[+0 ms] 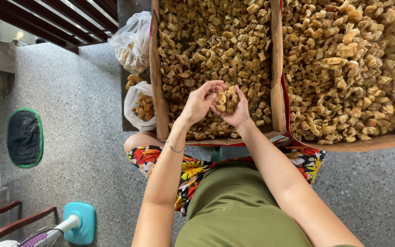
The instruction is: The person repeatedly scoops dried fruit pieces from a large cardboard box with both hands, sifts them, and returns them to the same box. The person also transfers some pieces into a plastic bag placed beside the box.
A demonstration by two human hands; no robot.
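Observation:
My left hand (198,101) and my right hand (234,112) meet over the nearer cardboard box (160,91), which is filled with small golden-brown crispy chunks (211,41). Together the hands cup a small heap of these chunks (226,99), the right palm under it and the left fingers curled over its side. A thin bracelet is on my left wrist. I sit on the floor, knees under the box's front edge.
A second, larger box (362,144) of the same chunks lies to the right. Two clear plastic bags (133,41) with chunks lie left of the boxes. A dark green-edged mat (24,137), a fan's turquoise base (81,222) and a wooden chair leg stand on the speckled floor at left.

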